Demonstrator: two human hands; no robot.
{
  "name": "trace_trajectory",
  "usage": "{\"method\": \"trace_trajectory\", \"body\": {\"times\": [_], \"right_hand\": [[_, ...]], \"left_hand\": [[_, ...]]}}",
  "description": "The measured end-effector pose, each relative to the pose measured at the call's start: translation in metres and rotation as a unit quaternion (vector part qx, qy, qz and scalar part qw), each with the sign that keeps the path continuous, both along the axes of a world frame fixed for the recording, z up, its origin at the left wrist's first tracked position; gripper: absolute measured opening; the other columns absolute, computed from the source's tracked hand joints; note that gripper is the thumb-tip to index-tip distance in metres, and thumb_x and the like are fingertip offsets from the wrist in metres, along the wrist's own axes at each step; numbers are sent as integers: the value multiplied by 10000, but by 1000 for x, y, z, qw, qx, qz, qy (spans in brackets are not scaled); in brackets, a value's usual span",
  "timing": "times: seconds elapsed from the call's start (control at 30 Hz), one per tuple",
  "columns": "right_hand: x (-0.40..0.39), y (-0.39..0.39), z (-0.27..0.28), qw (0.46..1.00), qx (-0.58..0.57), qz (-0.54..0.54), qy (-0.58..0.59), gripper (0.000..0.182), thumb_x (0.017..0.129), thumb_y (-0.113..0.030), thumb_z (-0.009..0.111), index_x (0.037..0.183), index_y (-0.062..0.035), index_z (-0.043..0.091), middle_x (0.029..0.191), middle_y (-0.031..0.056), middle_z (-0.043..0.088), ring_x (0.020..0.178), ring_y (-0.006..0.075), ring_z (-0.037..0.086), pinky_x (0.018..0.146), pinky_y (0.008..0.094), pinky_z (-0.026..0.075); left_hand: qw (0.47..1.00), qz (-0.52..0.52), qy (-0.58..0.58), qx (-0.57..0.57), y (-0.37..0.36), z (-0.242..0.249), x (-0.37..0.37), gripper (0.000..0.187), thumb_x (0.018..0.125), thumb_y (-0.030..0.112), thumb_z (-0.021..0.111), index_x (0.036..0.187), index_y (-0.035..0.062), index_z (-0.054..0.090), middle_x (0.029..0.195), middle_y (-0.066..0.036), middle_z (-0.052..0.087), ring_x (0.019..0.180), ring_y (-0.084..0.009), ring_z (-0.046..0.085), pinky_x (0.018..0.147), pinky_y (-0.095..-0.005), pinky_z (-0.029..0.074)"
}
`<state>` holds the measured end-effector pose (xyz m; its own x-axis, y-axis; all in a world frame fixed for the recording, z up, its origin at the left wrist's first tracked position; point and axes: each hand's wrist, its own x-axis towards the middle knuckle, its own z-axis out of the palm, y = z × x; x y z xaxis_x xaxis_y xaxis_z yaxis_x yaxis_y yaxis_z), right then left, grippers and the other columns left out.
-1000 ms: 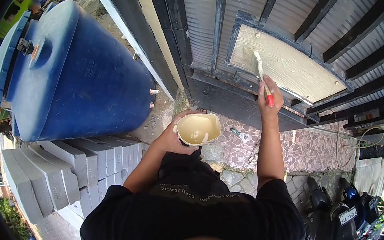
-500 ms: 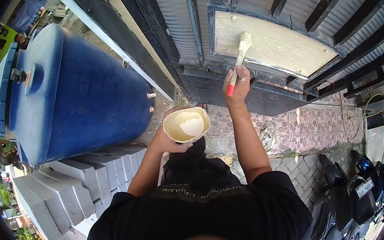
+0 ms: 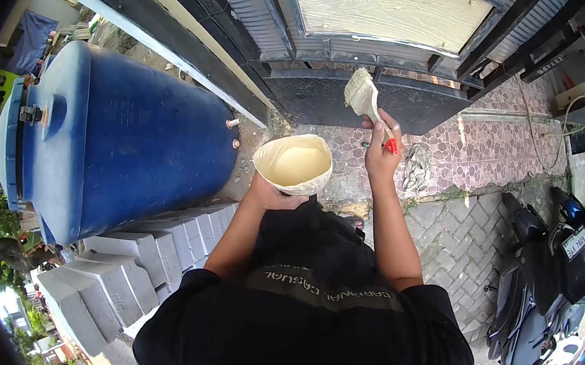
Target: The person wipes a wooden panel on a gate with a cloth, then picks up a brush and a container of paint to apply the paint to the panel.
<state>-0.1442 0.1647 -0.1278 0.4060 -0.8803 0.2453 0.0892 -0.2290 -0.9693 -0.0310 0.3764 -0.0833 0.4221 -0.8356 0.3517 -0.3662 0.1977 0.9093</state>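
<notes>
My left hand (image 3: 271,193) is closed around a paint container (image 3: 312,187) with cream paint (image 3: 300,165) inside, held in front of my body. In my right hand (image 3: 384,149) is a paintbrush (image 3: 364,97) with a red-tipped handle, its cream-coated bristles pointing up and left. The brush is apart from both the container and the panel. Beyond it, a cream-coated panel (image 3: 389,11) with a wood-grain texture sits in the dark frame of a metal gate (image 3: 358,98).
A large blue water tank (image 3: 140,141) lies to the left, with stacked grey blocks (image 3: 107,284) below it. Parked motorcycles (image 3: 546,280) stand on the right. A crumpled cloth (image 3: 417,168) lies on the patterned tiles (image 3: 480,156), and a hose (image 3: 534,136) runs at the upper right.
The brush has come away from the panel, lower and nearer me, and its bristles have turned leftward. My view has tilted down, so the panel sits higher. The container has tipped slightly.
</notes>
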Motion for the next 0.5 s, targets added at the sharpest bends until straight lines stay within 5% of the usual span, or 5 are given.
{"method": "trace_trajectory", "body": {"times": [0.23, 0.5], "right_hand": [[41, -10, 9, 987, 52, -68, -137, 228, 963, -90, 472, 1123, 66, 518, 905, 178, 676, 853, 186, 658, 816, 303, 500], [121, -33, 14, 964, -26, -246, -103, 235, 964, -130, 473, 1107, 51, 519, 911, 174, 669, 803, 166, 625, 783, 303, 483]], "left_hand": [[996, -85, 25, -20, -29, 0, 46, 959, 572, 158, 827, 1367, -12, 319, 1287, -146, 513, 1172, -237, 519, 968, -377, 425], [969, -230, 45, -83, -71, 10, 148, 1006, 521, 146, 854, 1359, 88, 302, 1297, -207, 473, 1205, -352, 488, 971, -471, 440]]}}
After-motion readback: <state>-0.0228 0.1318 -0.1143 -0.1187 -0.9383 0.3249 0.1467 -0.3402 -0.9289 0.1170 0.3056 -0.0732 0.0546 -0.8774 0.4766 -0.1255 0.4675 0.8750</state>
